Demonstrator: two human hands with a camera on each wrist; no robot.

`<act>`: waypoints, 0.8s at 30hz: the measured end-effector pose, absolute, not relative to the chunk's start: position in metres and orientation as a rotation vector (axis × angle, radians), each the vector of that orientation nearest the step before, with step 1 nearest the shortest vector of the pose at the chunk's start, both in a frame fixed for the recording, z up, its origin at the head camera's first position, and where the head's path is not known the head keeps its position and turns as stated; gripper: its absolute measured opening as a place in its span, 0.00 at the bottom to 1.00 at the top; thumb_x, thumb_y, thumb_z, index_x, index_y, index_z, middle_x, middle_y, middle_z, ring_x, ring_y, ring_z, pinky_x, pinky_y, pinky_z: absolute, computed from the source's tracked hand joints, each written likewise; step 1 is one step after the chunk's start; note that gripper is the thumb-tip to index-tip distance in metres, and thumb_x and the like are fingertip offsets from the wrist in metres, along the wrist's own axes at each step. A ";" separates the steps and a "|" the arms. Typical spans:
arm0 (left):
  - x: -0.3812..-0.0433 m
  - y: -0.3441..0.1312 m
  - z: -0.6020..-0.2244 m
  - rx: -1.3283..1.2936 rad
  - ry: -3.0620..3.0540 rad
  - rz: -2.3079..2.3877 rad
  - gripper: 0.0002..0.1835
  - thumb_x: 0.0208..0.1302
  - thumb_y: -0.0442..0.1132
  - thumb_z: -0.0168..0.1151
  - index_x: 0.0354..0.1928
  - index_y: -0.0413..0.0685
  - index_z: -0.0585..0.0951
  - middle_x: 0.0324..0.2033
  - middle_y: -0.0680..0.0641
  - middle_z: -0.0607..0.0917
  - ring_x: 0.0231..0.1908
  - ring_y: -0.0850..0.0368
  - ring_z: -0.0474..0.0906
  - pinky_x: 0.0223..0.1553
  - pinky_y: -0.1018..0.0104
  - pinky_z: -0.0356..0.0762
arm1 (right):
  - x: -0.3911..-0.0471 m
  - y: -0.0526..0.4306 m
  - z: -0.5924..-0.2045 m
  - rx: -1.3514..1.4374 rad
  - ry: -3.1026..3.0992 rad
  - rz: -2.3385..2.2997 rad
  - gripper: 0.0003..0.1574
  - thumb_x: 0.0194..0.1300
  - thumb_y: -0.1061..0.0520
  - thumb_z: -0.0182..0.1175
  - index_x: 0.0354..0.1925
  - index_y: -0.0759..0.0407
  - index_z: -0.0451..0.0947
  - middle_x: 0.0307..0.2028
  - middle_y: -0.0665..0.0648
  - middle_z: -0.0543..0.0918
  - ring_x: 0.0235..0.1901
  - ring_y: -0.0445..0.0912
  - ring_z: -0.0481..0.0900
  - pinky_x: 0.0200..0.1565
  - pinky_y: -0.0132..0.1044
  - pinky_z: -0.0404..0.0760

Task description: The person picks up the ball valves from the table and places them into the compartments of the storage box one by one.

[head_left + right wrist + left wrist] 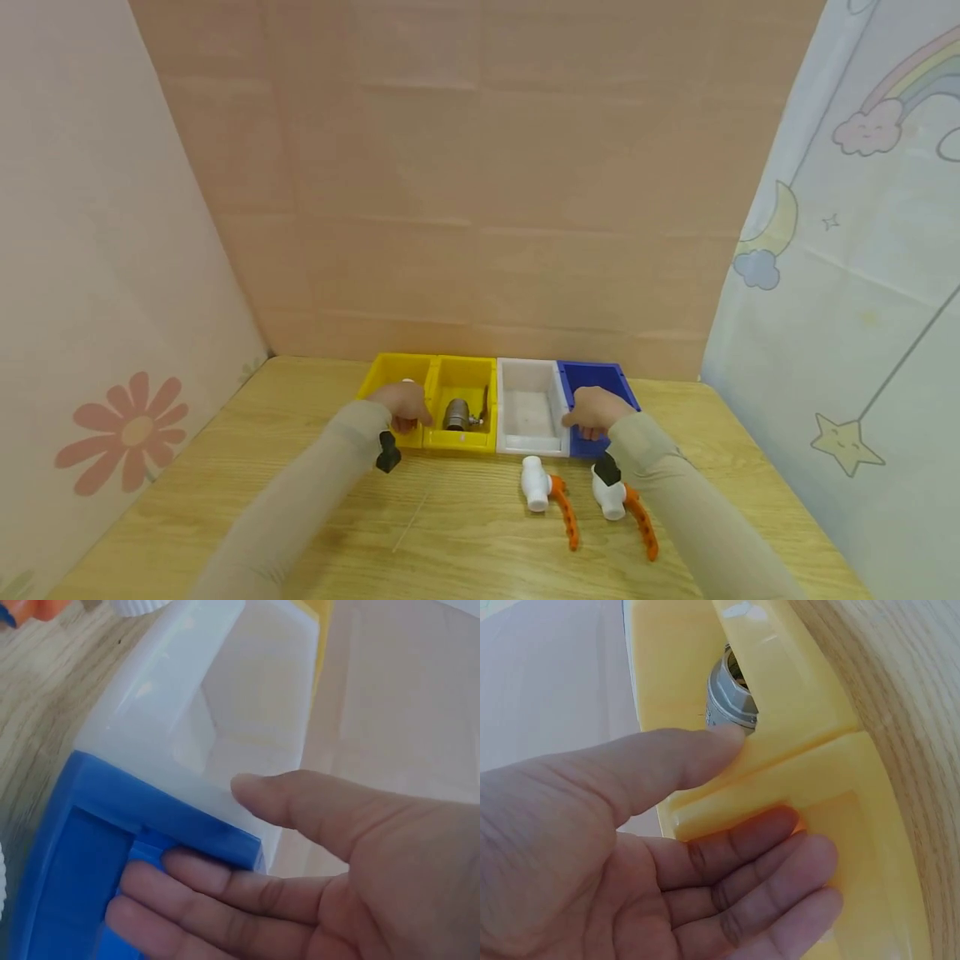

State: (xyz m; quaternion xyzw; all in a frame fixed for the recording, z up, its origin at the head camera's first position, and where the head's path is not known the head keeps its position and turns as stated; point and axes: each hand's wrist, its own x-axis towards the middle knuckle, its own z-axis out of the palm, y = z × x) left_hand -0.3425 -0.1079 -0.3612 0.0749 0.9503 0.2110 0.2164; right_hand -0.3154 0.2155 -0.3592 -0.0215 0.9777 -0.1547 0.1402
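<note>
My left hand (405, 402) reaches into the left yellow bin (393, 364), its fingers loosely bent and the thumb over the neighbouring yellow bin (465, 364). That second bin holds a metal ball valve (457, 414), partly visible in the left wrist view. A small white thing (407, 381) shows behind the left hand, mostly hidden. My right hand (596, 408) has its fingers in the blue bin (596, 375), while the thumb lies over the rim of the white bin (525, 443). Neither hand visibly holds anything; whether they touch the bin walls is unclear.
Two white plastic valves with orange handles lie on the wooden table in front of the bins, one left (536, 485) and one right (609, 500), partly covered by a black wrist device (607, 469). A brown backdrop (480, 208) stands behind the bins.
</note>
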 end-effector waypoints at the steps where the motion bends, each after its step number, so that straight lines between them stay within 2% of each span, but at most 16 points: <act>1: -0.343 -0.108 -0.361 0.208 2.633 0.584 0.12 0.58 0.43 0.63 0.25 0.41 0.83 0.15 0.49 0.71 0.15 0.57 0.63 0.19 0.68 0.66 | -0.315 0.216 -0.359 -0.071 2.823 -0.444 0.17 0.58 0.50 0.61 0.24 0.63 0.79 0.20 0.58 0.82 0.22 0.49 0.80 0.25 0.36 0.77; 7: -0.344 -0.109 -0.361 0.251 2.643 0.553 0.12 0.58 0.43 0.64 0.25 0.40 0.83 0.16 0.48 0.75 0.16 0.56 0.66 0.22 0.66 0.72 | -0.309 0.220 -0.350 -0.172 2.879 -0.373 0.18 0.62 0.48 0.59 0.24 0.60 0.80 0.20 0.54 0.81 0.23 0.47 0.79 0.29 0.39 0.75; 14: -0.345 -0.111 -0.362 0.194 2.585 0.671 0.11 0.58 0.41 0.63 0.24 0.41 0.80 0.13 0.50 0.65 0.15 0.57 0.58 0.17 0.68 0.62 | -0.296 0.215 -0.337 -0.312 2.956 -0.484 0.16 0.62 0.51 0.59 0.23 0.59 0.76 0.20 0.52 0.77 0.20 0.43 0.73 0.26 0.36 0.70; 18: -0.345 -0.111 -0.363 0.195 2.589 0.672 0.11 0.58 0.41 0.63 0.24 0.41 0.80 0.13 0.50 0.66 0.14 0.57 0.59 0.17 0.68 0.62 | -0.285 0.204 -0.342 -0.374 2.956 -0.537 0.15 0.62 0.52 0.59 0.23 0.58 0.74 0.20 0.51 0.76 0.20 0.43 0.71 0.25 0.35 0.69; 24: -0.347 -0.109 -0.363 0.221 2.616 0.601 0.11 0.57 0.43 0.64 0.27 0.41 0.82 0.18 0.47 0.76 0.17 0.55 0.68 0.22 0.65 0.73 | -0.265 0.188 -0.364 -0.418 2.953 -0.468 0.14 0.59 0.49 0.62 0.23 0.53 0.72 0.19 0.48 0.72 0.20 0.42 0.68 0.24 0.35 0.66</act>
